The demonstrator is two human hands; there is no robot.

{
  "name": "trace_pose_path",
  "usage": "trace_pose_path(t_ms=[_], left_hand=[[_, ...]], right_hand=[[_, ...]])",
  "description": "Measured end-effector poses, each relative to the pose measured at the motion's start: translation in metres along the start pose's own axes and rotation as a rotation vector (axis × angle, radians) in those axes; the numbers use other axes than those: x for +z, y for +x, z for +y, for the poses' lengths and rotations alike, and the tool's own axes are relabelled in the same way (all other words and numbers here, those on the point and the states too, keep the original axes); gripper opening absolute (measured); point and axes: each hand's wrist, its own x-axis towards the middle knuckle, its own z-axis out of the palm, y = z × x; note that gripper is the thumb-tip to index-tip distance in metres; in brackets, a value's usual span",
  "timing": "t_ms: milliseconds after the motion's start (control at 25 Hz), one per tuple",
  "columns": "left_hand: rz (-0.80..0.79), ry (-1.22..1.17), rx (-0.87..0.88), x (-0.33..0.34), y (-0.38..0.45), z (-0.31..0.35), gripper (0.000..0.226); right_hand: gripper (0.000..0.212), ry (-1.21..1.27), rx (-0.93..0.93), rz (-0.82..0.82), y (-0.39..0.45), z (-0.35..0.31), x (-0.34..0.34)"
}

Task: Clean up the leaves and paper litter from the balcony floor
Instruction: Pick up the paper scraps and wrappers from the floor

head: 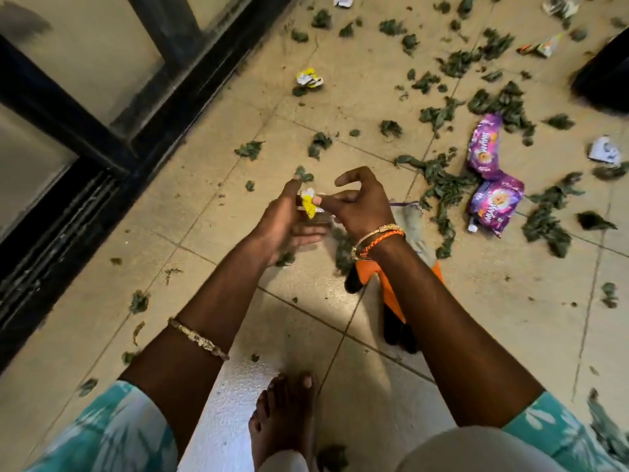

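Between both hands (360, 206), crumpled yellow paper (309, 204)

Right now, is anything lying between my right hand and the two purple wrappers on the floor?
Only loose leaves on the tiles lie between your right hand and the purple wrappers; nothing solid blocks the reach. Both hands are busy with a yellow scrap.

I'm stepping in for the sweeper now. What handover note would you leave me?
Left hand: holds a yellow-and-white paper scrap.
Right hand: fingers pinch the same scrap.
Done: only this scrap is off the floor.
Left: green leaves scattered across the tiles, two purple wrappers to the right, crumpled papers farther out. An orange-and-black object lies under the right arm.
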Motion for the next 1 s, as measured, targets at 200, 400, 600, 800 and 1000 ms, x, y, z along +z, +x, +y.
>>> trace_pose_path(t_ms=[200, 400, 600, 800, 1000], left_hand=[[-0.067, -0.024, -0.069, 0.057, 0.016, 0.003, 0.023], [-0.016, 0.153, -0.011, 0.085, 0.040, 0.011, 0.020], [0.027, 0.277, 0.054, 0.098, 0.055, 0.016, 0.031], [-0.071, 0.333, 0.089, 0.102, 0.076, 0.022, 0.030], [-0.098, 0.288, 0.097, 0.111, 0.089, 0.022, 0.029]], right_hand=[[0.010, -0.436, -0.165, 0.103, -0.003, 0.000, -0.054], [0.021, -0.574, -0.039, 0.523, 0.046, 0.004, -0.148], [0.029, -0.721, 0.208, 0.606, 0.111, 0.021, -0.200], [0.053, -0.771, 0.344, 0.527, 0.132, 0.036, -0.199], [0.021, -0.371, 0.230, 0.665, 0.128, 0.032, -0.218]])
